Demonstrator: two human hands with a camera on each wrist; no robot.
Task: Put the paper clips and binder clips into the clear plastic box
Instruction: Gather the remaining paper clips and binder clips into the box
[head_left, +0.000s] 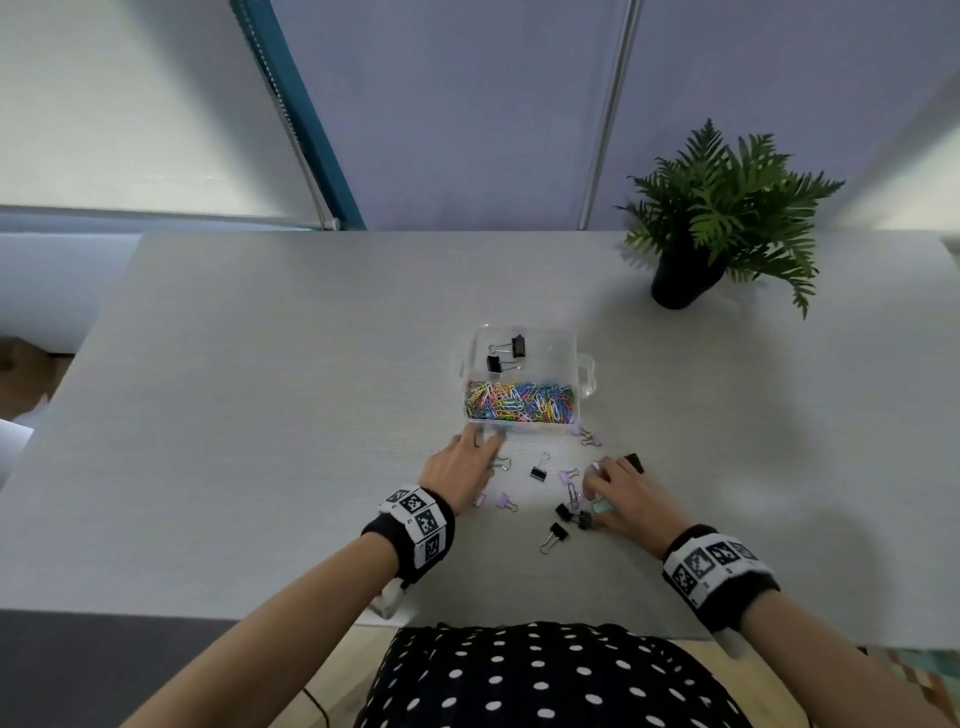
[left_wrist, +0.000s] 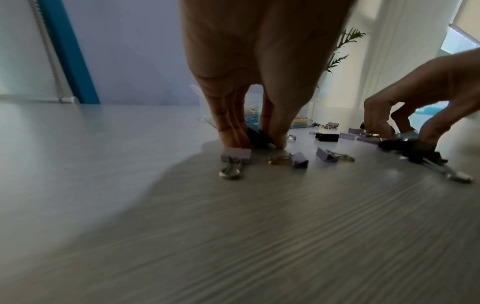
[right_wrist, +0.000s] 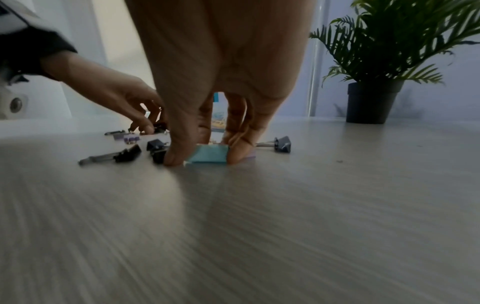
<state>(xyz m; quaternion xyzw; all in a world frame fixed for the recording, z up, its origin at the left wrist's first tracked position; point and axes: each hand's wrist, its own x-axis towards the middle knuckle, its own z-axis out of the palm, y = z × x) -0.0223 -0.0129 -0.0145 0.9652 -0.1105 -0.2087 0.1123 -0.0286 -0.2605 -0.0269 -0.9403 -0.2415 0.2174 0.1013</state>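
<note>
The clear plastic box (head_left: 584, 371) stands mid-table, with coloured paper clips (head_left: 519, 405) in its near half and two black binder clips (head_left: 506, 353) in the far half. My left hand (head_left: 483, 444) is down at the box's near left corner. In the left wrist view its fingers and thumb pinch a black binder clip (left_wrist: 259, 136) on the table. My right hand (head_left: 597, 493) grips a teal binder clip (right_wrist: 209, 154) between thumb and fingers, still on the table. Loose purple clips (head_left: 505, 501) and black clips (head_left: 538, 472) lie between the hands.
A potted fern (head_left: 680, 280) stands at the back right of the grey table (head_left: 260, 415). A black clip (head_left: 634, 461) lies just beyond my right hand. The table's front edge runs close to my body.
</note>
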